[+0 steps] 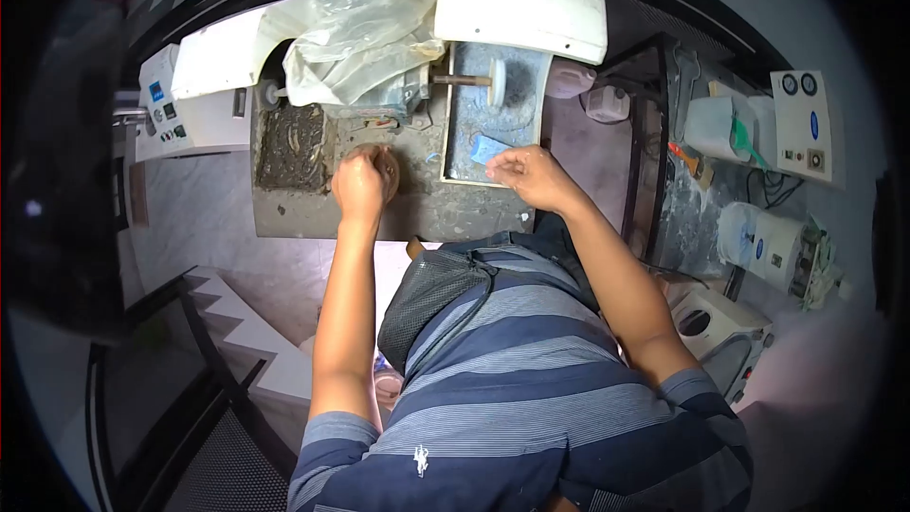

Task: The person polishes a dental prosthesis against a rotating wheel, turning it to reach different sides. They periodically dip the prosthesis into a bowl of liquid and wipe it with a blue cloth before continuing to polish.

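Note:
Over the grey work surface [303, 213], my left hand [364, 180] is closed with its fingers curled inward; what they hold, if anything, is too small to make out. My right hand [531, 175] pinches the lower edge of a light-blue piece [487, 149] at the front of a blue-stained tray [457, 177]. Above that piece, a white round wheel [498, 83] sits on a brown shaft [460, 81]. Left of my left hand lies a tray of dark, wet material [292, 147].
Clear plastic [365, 38] covers the machine's middle, between two white hoods [521, 2]. Pink-tinted jugs [607, 102] stand right of the tray. Farther right are an orange-handled brush [684, 154], a green tool [747, 140] and control panels [804, 123]. A black pouch [431, 289] hangs at my waist.

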Action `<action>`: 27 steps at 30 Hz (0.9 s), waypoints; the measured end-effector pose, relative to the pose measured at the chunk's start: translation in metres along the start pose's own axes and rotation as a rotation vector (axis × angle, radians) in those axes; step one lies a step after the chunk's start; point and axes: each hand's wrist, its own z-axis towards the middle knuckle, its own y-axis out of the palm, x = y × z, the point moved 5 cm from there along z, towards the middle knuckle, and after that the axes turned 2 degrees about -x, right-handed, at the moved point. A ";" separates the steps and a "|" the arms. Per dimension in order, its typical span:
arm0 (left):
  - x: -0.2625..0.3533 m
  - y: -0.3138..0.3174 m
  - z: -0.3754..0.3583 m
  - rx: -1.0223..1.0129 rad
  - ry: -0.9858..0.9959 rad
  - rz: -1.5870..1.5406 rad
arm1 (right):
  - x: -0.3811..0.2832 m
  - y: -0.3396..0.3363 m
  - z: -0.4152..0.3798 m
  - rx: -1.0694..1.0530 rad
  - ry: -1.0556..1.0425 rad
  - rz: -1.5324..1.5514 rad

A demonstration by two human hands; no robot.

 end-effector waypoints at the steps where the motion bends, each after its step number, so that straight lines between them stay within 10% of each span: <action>1: 0.016 -0.009 0.001 0.066 0.085 -0.196 | 0.006 0.000 0.008 0.020 -0.035 0.023; 6: 0.088 0.035 0.013 -0.196 0.160 -0.886 | 0.022 -0.001 0.046 0.068 0.024 0.123; 27: 0.118 0.086 0.047 -0.094 0.125 -0.916 | 0.041 -0.024 0.081 0.344 0.088 0.558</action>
